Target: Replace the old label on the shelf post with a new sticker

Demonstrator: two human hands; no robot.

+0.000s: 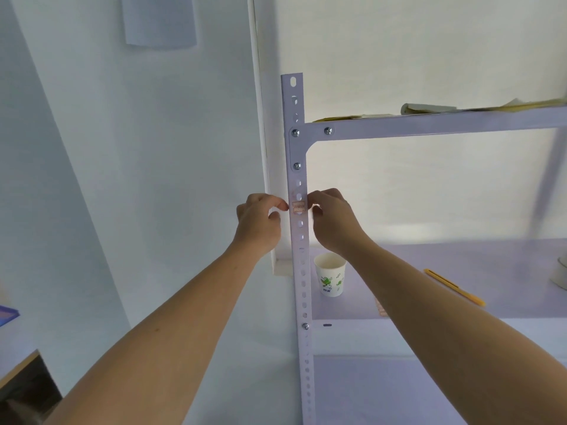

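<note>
A white perforated shelf post [299, 271] stands upright in the middle of the view. A small pale sticker with reddish lines [298, 208] lies flat across the post at hand height. My left hand [259, 222] pinches the sticker's left end against the post's left edge. My right hand [333, 220] pinches its right end at the post's right edge. The other fingers of both hands are curled. Faint reddish marks show on the post just above the sticker.
A paper cup with green print [329, 279] stands on the lower shelf [460, 262] beside the post. A yellow utility knife [454, 286] lies further right. A strip of stickers [380, 306] peeks out under my right forearm. Papers [426, 109] lie on the upper shelf.
</note>
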